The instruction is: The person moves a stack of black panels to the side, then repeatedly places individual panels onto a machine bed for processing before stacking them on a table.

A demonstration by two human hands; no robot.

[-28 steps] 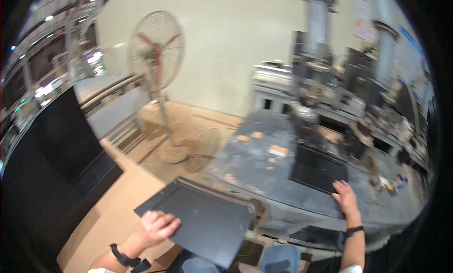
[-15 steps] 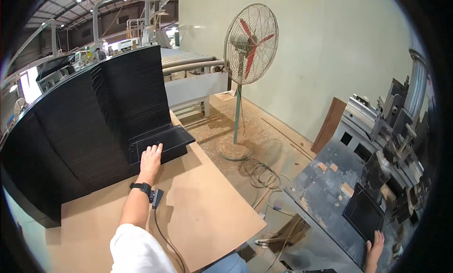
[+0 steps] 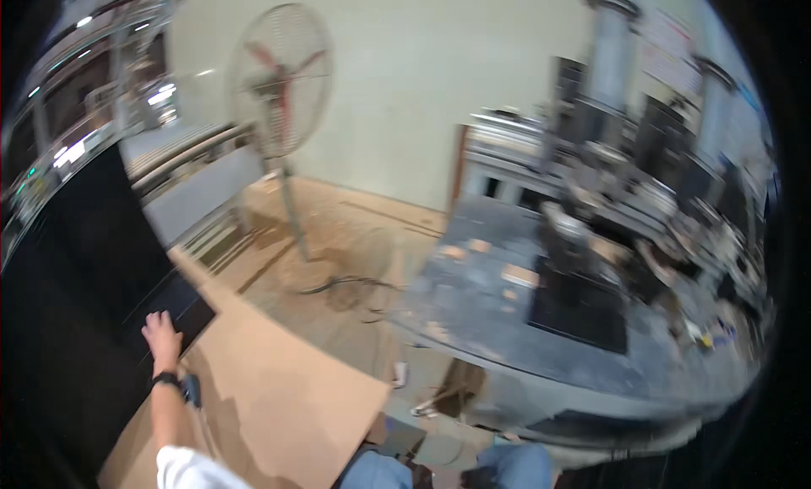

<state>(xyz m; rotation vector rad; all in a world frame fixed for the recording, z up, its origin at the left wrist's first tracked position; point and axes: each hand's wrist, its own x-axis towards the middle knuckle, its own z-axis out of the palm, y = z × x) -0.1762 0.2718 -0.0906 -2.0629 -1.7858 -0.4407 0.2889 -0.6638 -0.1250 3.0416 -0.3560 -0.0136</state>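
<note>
My left hand lies palm down with fingers spread on a flat black panel, part of a low pile. A black strap with a small device sits on that wrist. Tall stacks of black panels rise to the left of it. Beneath them is a tan board. On the grey machine table at right, another black panel lies flat under the machine's parts, with no hand on it. My right hand is out of sight. The picture is smeared by motion.
Beside the panel on the machine table lie small wood offcuts and dust. A machine with large ducts stands behind it. A caged pedestal fan is near the wall, with a cable on the floor. A roller conveyor stands far left.
The view has swung right, bringing more of the machine in. My right hand, earlier at the edge of the panel on the machine table, has left the view. My left hand stays on the panel pile.
</note>
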